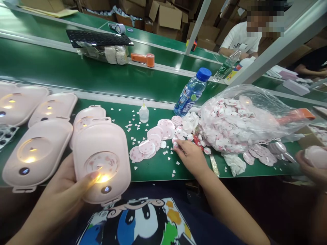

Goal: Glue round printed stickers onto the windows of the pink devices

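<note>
My left hand (pixel 63 190) is closed around the side of a pale pink plastic case (pixel 107 137), tilted up before me. Its thumb lies on the case's round window, which glows yellow above a small dark oval display. On the green bench, my right hand (pixel 191 156) has its fingertips pinched at a small white cartoon-face piece (pixel 175 144), partly hidden by the fingers. More of these face pieces (pixel 189 137) lie just beyond it. To their left spreads a row of round pink printed discs (pixel 147 147), with small white triangles (pixel 133 138) scattered around.
Several similar lit cases (pixel 38 149) stand at left. A small dropper bottle (pixel 144 114) and a blue-capped drink bottle (pixel 191 92) stand behind the discs. Right of my hand is a clear bag (pixel 230 119) full of face pieces. A neighbour's hand (pixel 310 170) enters at right; another person sits opposite.
</note>
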Demonstrator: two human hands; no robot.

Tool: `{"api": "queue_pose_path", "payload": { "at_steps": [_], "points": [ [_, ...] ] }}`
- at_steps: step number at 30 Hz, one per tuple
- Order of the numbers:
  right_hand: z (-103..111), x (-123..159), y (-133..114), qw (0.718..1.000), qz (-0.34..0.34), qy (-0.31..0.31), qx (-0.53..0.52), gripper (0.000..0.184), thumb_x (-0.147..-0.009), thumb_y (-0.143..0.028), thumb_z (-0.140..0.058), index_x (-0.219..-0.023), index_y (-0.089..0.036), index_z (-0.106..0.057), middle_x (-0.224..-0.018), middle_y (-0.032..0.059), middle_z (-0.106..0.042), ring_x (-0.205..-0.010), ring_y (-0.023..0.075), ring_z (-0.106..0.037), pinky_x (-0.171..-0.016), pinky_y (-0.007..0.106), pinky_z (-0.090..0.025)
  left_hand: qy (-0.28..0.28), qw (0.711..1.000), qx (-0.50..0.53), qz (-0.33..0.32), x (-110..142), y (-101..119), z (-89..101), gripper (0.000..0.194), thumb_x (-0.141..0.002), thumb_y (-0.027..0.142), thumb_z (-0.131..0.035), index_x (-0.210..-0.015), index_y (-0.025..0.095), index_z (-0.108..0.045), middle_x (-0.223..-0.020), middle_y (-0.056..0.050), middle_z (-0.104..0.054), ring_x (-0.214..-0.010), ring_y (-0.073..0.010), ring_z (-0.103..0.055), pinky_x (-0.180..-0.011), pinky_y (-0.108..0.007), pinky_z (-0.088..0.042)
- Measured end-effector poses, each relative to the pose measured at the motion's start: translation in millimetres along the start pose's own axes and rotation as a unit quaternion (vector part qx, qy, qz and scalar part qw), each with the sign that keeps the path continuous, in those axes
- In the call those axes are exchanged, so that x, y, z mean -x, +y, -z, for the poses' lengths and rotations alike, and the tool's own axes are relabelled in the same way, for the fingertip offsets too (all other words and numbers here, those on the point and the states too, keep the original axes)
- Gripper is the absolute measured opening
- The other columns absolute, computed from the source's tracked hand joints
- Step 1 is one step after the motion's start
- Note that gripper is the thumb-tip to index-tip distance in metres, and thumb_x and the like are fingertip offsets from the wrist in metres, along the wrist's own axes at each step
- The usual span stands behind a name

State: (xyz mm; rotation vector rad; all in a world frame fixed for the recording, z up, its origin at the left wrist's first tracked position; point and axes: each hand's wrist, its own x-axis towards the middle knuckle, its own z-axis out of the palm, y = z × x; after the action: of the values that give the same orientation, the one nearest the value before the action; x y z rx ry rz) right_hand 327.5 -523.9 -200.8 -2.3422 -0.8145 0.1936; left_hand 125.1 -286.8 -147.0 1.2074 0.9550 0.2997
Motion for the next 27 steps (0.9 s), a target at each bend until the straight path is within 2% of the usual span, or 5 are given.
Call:
{"api": "queue_pose_path", "payload": {
  "at_steps": [7, 12, 16, 22, 27],
  "points": [
    [11.3, -12.1, -4.7, 0.976, -0.089, 0.003, -0.198, 0.051, -0.085, -0.042, -0.062, -0.132, -0.024, -0.058, -0.084, 0.0033, -0.07, -0.073, 0.0188, -0.068, -0.073, 0.037, -0.056, -0.024, 0.999, 0.034, 0.027, 5.8, 1.1, 3.8, 0.069, -0.062, 0.027, -0.086, -0.125, 0.034, -0.058, -0.12, -0.003, -0.07, -0.096, -0.0303, -0.068, -0.068, -0.031, -0.062],
    [22.2, -16.9, -10.4, 0.916, -0.116, -0.063, -0.378, 0.059, -0.077, -0.049, -0.069, -0.128, -0.021, -0.061, -0.097, 0.0081, -0.074, -0.083, 0.0209, -0.073, -0.075, 0.038, -0.06, -0.019, 0.999, 0.027, 0.005, 9.6, 5.9, -4.6, 0.064, -0.063, 0.029, -0.085, -0.122, 0.03, -0.06, -0.107, -0.003, -0.074, -0.092, -0.027, -0.069, -0.069, -0.027, -0.06],
    [21.3, -16.0, -11.0, 0.886, -0.135, -0.052, -0.441, 0.064, -0.065, -0.045, -0.081, -0.122, -0.022, -0.064, -0.096, 0.0071, -0.075, -0.086, 0.0221, -0.073, -0.075, 0.036, -0.06, -0.032, 0.999, 0.032, 0.001, 11.7, 3.3, -8.6, 0.066, -0.065, 0.032, -0.084, -0.126, 0.028, -0.057, -0.112, -0.007, -0.073, -0.094, -0.0309, -0.07, -0.069, -0.031, -0.06],
    [15.2, -12.9, -7.4, 0.891, -0.128, 0.008, -0.435, 0.053, -0.071, -0.045, -0.079, -0.116, -0.021, -0.063, -0.087, 0.0046, -0.074, -0.079, 0.0192, -0.072, -0.078, 0.037, -0.06, -0.073, 0.996, 0.047, -0.021, 5.9, -5.5, -4.9, 0.07, -0.069, 0.031, -0.082, -0.132, 0.025, -0.052, -0.112, -0.01, -0.072, -0.099, -0.0303, -0.069, -0.074, -0.032, -0.06],
    [8.9, -18.0, 1.1, 0.916, -0.123, 0.034, -0.381, 0.051, -0.077, -0.051, -0.072, -0.116, -0.019, -0.062, -0.087, 0.0064, -0.074, -0.08, 0.0205, -0.072, -0.08, 0.038, -0.059, -0.06, 0.997, 0.044, -0.019, 7.9, -4.9, -8.5, 0.069, -0.067, 0.031, -0.083, -0.129, 0.022, -0.054, -0.109, -0.011, -0.073, -0.097, -0.031, -0.07, -0.071, -0.03, -0.06]
  ]
}}
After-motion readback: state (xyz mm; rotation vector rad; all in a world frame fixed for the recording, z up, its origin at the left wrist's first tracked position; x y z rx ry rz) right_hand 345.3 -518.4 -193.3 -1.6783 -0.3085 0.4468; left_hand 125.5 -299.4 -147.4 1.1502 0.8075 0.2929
